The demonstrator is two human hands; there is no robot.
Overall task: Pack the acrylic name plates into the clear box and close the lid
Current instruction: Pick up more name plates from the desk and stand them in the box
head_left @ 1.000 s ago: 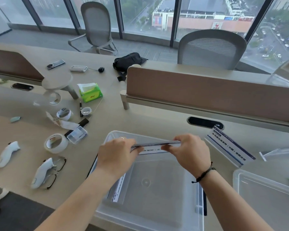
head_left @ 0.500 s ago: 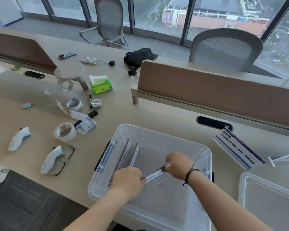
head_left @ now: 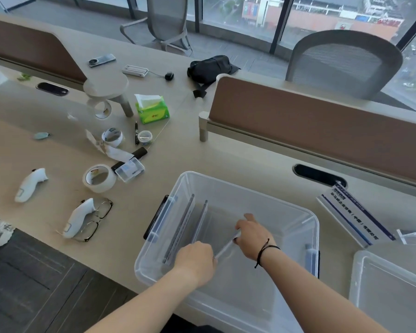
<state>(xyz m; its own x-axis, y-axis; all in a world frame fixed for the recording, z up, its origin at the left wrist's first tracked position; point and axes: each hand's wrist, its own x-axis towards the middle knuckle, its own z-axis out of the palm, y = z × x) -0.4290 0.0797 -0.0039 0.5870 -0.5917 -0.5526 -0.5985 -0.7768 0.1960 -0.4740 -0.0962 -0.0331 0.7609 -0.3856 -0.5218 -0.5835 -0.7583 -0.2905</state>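
Your left hand (head_left: 195,260) & right hand (head_left: 252,235) have brought the plate (head_left: 226,245) down from above the box (head_left: 305,218), now inside it, each pinching an end; 2 plates already stand by the box's left wall, more wait outside.

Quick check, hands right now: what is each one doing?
Left hand: closed on the near end of a name plate inside the clear box.
Right hand: closed on the far end of the same plate.
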